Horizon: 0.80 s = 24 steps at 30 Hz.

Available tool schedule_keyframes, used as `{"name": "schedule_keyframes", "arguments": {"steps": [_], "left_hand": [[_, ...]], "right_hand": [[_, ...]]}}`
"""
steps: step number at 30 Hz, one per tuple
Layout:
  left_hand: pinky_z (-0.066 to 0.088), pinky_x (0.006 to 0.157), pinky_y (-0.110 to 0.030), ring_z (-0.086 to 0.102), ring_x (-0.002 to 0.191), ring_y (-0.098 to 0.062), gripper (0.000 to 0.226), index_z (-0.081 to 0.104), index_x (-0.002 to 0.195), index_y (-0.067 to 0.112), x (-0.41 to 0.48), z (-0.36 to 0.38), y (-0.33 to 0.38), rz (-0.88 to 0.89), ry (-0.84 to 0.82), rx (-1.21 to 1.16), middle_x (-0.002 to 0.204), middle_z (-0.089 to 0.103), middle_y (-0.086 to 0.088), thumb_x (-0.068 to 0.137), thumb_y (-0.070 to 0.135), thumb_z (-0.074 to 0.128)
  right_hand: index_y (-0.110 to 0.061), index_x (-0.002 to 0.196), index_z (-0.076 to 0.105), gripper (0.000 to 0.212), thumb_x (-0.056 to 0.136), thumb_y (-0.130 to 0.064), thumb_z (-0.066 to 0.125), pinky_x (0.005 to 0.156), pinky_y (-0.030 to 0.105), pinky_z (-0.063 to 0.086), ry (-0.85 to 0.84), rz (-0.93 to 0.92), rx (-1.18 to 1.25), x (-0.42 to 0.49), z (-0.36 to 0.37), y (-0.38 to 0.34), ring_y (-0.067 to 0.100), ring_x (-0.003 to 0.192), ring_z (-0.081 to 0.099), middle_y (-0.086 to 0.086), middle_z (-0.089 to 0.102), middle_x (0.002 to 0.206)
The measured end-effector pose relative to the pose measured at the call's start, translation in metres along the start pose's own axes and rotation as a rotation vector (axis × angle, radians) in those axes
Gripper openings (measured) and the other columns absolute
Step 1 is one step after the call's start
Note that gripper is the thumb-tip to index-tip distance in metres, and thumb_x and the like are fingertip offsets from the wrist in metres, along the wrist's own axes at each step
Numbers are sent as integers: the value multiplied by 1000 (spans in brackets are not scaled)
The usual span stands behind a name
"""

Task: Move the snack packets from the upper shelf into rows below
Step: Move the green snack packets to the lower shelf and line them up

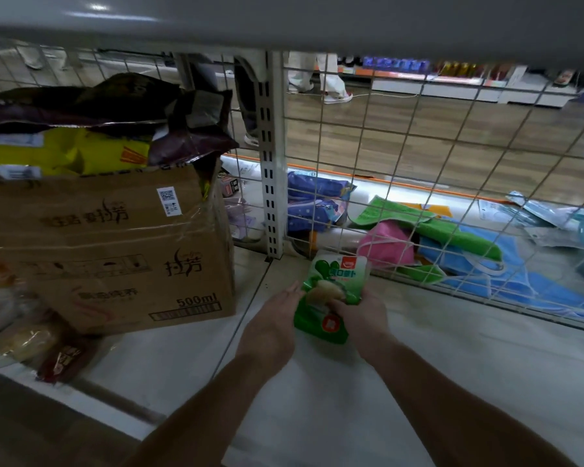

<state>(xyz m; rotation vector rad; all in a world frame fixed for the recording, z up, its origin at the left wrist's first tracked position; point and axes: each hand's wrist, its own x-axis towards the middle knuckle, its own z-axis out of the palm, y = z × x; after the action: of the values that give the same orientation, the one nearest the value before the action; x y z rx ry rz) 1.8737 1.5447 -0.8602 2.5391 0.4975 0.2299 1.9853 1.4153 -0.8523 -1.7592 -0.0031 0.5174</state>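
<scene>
single head-worn wide-angle view, facing forward and down into the lower shelf (317, 416) at close range, beneath the upper shelf (317, 25).

Dim, soft wide-angle view.
Glare streak on overhead shelf (98, 8); deep shade beneath it, edges bowed, slight blur throughout.

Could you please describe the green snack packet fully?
The green snack packet is a glossy plastic pouch with a red logo, white lettering and a pale food picture. It lies on or just above the white shelf, top towards the wire mesh. The right hand grips its right side; the left hand touches its left edge, fingers straight.
</scene>
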Motion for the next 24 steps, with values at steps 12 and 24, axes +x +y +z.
{"name": "schedule_keyframes", "arguments": {"steps": [12,24], "left_hand": [[13,119,-20,16,149,-4,56,25,156,27,-13,-1,-13,18,-25,14,164,16,12,104,10,38],[22,122,-30,14,149,-5,56,24,155,27,-15,0,0,41,-102,74,164,13,13,104,14,40]], "right_hand": [[-9,124,50,54,81,-22,80,92,34,46,250,-110,-587,3,0,27,20,99,49,12,52,118],[-6,122,49,54,85,-34,76,96,35,48,175,-94,-676,-2,-2,23,27,106,52,15,46,122]]}}
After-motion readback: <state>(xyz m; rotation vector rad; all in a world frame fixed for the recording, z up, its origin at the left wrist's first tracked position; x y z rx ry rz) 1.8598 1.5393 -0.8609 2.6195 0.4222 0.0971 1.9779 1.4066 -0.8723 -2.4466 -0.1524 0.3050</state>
